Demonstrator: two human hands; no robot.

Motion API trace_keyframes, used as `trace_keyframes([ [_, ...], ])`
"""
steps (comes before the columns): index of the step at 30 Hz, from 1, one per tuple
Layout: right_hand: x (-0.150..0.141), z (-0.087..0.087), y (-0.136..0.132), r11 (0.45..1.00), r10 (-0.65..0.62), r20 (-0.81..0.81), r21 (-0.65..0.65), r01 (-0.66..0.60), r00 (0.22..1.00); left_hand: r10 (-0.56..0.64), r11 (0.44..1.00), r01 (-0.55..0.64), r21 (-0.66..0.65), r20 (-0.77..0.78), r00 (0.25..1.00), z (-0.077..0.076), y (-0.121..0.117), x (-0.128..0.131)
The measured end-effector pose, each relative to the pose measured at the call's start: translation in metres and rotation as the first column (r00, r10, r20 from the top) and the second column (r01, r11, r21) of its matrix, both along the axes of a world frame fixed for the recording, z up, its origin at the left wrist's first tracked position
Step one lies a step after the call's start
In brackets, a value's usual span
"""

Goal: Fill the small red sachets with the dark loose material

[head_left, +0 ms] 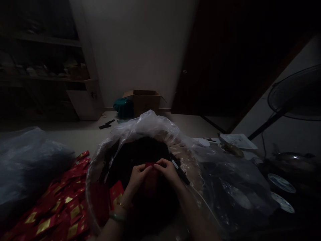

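Both my hands meet over the mouth of a large clear plastic bag [152,125] filled with dark stuff. My left hand [136,179] and my right hand [168,170] each pinch the top edge of a small red packet [151,179] held upright between them. On my left wrist there is a thin gold bracelet and a pale bangle. A pile of red packets with gold labels [57,207] lies to the left of the bag.
The room is dim. A bluish plastic bag [27,160] sits far left. A cardboard box [144,100] and a teal bundle stand by the back wall. At right are a fan [298,93], papers [238,140], plates [281,183] and a metal pot.
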State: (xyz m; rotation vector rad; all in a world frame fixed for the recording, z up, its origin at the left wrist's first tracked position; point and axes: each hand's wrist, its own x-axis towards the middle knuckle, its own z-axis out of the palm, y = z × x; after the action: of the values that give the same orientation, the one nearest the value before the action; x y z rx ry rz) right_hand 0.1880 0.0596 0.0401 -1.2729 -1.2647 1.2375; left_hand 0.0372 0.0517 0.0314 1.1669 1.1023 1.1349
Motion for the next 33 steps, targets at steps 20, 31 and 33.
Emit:
trace_keyframes([
  [20,0.002,0.014,-0.007,0.986,0.038,0.168,0.153,-0.064,0.985,0.056,0.995,-0.051,0.086,-0.051,0.997,0.006,-0.004,-0.001],
  [31,0.014,0.016,-0.010,0.867,0.170,0.418,0.367,-0.337,0.892,-0.205,0.977,0.212,0.038,-0.138,0.969,-0.001,-0.003,-0.004],
  [33,0.016,0.020,-0.012,0.866,0.200,0.488,0.317,-0.386,0.850,-0.219,0.972,0.232,0.042,-0.196,0.956,-0.005,-0.002,-0.005],
])
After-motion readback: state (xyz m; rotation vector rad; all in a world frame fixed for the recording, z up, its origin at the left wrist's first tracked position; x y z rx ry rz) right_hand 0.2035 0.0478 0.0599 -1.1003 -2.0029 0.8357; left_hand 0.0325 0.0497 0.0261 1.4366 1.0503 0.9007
